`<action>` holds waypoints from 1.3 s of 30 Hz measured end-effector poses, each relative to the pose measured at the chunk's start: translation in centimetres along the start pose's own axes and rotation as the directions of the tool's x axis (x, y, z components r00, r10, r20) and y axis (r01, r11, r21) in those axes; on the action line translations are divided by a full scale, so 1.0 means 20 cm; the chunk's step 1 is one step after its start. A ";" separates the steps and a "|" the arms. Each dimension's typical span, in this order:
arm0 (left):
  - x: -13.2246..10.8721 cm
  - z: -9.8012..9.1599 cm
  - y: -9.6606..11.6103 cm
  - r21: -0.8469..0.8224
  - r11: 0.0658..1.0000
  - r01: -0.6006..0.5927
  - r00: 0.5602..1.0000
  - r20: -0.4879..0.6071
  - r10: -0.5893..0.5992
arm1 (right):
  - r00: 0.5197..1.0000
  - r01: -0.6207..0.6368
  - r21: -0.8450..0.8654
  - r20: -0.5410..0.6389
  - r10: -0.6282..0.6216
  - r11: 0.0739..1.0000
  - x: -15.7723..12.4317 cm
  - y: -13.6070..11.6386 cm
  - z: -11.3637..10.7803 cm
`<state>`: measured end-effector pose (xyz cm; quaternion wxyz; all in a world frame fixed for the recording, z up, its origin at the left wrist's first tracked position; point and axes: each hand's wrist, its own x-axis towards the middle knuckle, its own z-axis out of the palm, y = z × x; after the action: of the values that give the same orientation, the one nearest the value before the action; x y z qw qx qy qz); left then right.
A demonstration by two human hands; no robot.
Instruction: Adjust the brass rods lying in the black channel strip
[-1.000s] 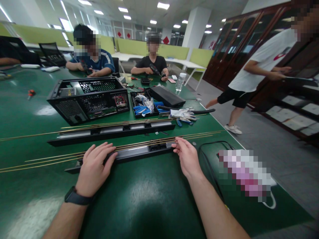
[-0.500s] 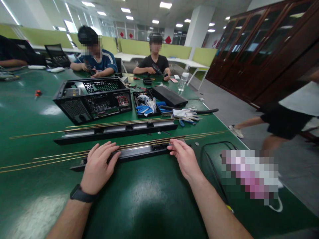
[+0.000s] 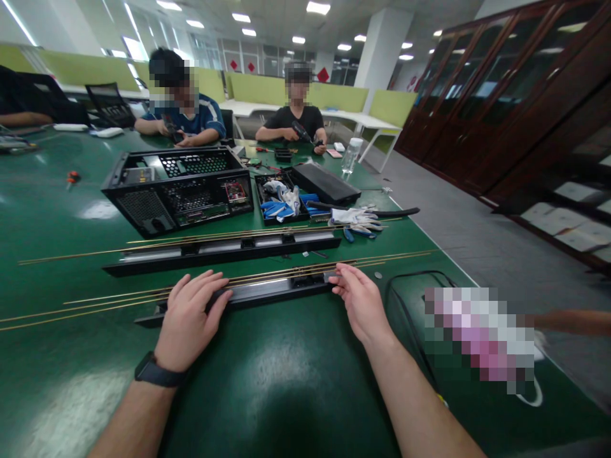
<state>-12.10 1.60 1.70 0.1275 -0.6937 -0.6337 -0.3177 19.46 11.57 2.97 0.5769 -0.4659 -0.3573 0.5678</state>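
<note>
My left hand [image 3: 189,318], with a dark watch on its wrist, lies flat and open on the left part of a long black strip [image 3: 267,290] on the green table [image 3: 286,388]. My right hand [image 3: 360,302] rests at the strip's right end, fingers loosely curved and touching it. Thin brass rods [image 3: 109,302] run along the strip's far side. A second black strip [image 3: 224,249] with more rods lies parallel behind it.
Behind stands an open black computer case [image 3: 176,187], a tray with blue-white gloves [image 3: 279,200], loose gloves [image 3: 356,217], a flat black box [image 3: 324,183] and a water bottle [image 3: 351,156]. Two people sit at the far side. A black cable [image 3: 415,280] loops on the right.
My right hand slid slightly left along the strip and then back to its end. A person walking on the right has passed out of view. My left hand stays put.
</note>
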 end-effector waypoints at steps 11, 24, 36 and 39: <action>0.00 0.00 0.00 -0.002 1.000 -0.007 1.000 -0.010 0.007 | 0.999 -0.006 -0.006 0.045 0.007 1.000 -0.01 0.01 0.01; 0.00 -0.01 0.02 0.007 1.000 0.012 1.000 0.009 -0.012 | 0.999 -0.015 -0.003 0.051 0.015 1.000 0.00 -0.01 0.00; 0.01 -0.01 0.05 -0.048 0.997 0.067 0.998 -0.015 -0.068 | 0.961 -0.026 0.027 -0.276 0.032 0.999 0.11 -0.11 -0.07; 0.01 -0.01 0.06 -0.056 0.994 0.091 0.996 -0.005 -0.091 | 0.967 -0.057 -0.011 -0.250 0.053 0.998 0.11 -0.09 -0.05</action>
<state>-10.91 1.49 2.24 0.0961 -0.6660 -0.6552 -0.3435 21.21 13.83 3.99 0.5970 -0.5486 -0.2739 0.5173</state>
